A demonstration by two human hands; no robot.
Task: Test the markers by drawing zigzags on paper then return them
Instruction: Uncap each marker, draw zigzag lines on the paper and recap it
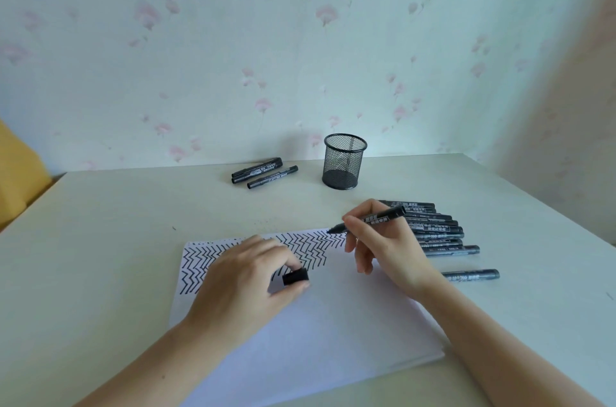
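Pinching marker (pixel 373 219) in right fingers (pixel 361 223), cap (pixel 295 276) in left fingers (pixel 293 265).

Home room: floral wallpaper (pixel 233 39), plain desk (pixel 116 223), mesh pen cup (pixel 343 161).

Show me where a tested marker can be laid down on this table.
Bare table left of the paper, below the three markers, and right of the mesh cup. Crowded: the marker row beside the right hand.

"700" on marker (pixel 470 275) barrel labels
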